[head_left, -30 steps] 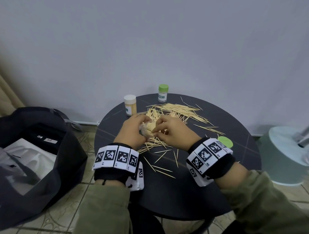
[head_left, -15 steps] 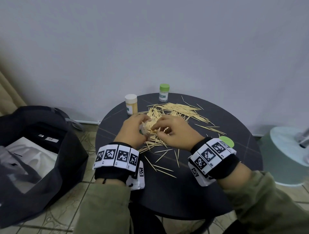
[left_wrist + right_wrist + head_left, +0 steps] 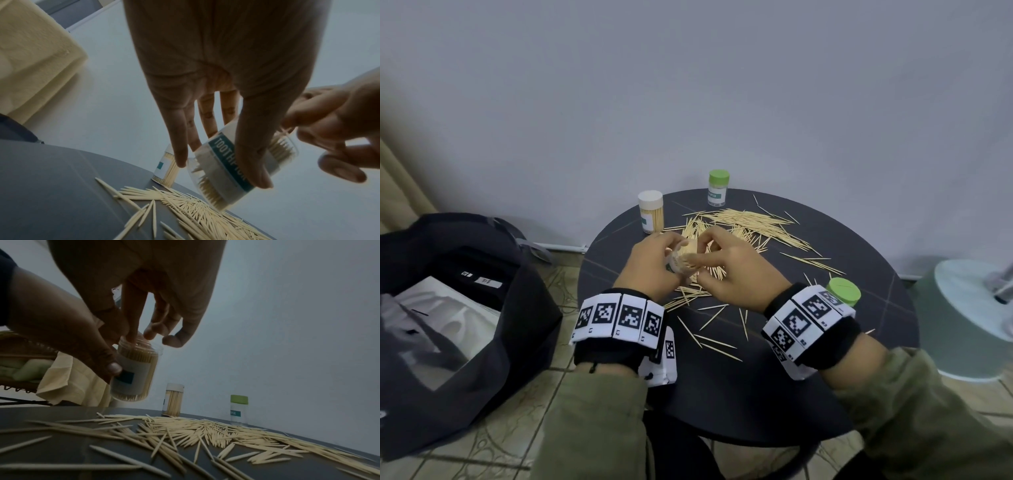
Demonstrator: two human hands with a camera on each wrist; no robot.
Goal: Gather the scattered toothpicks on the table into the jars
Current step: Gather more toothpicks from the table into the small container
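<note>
My left hand (image 3: 664,260) grips an open clear toothpick jar (image 3: 683,262) (image 3: 211,168) (image 3: 135,376), tilted a little above the dark round table (image 3: 739,394). The jar is packed with toothpicks nearly to its mouth. My right hand (image 3: 709,263) has its fingertips (image 3: 131,337) at the jar's mouth and pinches a toothpick or two there. Scattered toothpicks (image 3: 750,222) (image 3: 205,430) (image 3: 195,209) lie in a pile under and beyond both hands. A loose green lid (image 3: 844,291) sits behind my right wrist.
A full white-capped jar (image 3: 650,212) (image 3: 174,399) and a green-capped jar (image 3: 718,188) (image 3: 238,410) stand at the table's far edge by the wall. A black bag (image 3: 465,308) lies on the floor at left, a pale round base (image 3: 969,325) at right.
Hardly anything differs: both hands stay together over the pile, the left holding the jar, the right fingertips shifting slightly at its mouth.
</note>
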